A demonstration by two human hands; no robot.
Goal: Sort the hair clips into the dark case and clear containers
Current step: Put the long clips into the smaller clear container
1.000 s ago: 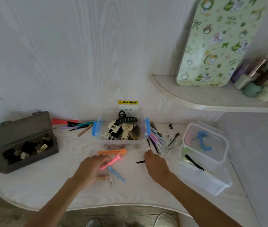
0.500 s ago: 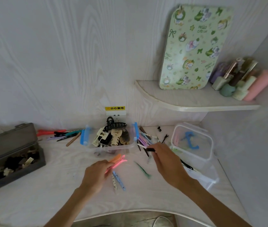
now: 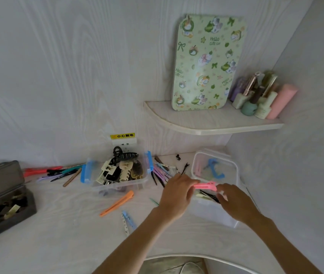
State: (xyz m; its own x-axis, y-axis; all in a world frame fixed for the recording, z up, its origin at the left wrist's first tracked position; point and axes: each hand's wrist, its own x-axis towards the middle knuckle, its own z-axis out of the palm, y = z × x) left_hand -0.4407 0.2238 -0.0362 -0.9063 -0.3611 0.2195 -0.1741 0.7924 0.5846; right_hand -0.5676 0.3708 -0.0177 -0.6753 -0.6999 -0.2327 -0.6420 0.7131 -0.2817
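Both hands pinch one pink clip (image 3: 205, 185) between them, left hand (image 3: 177, 194) and right hand (image 3: 234, 202) at either end; clear container (image 3: 212, 214) sits just beneath them.

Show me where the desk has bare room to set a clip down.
Bare: between the dark case and orange clip, and the near desk edge. Crowded: around the blue-latched container and beside the right clear container.
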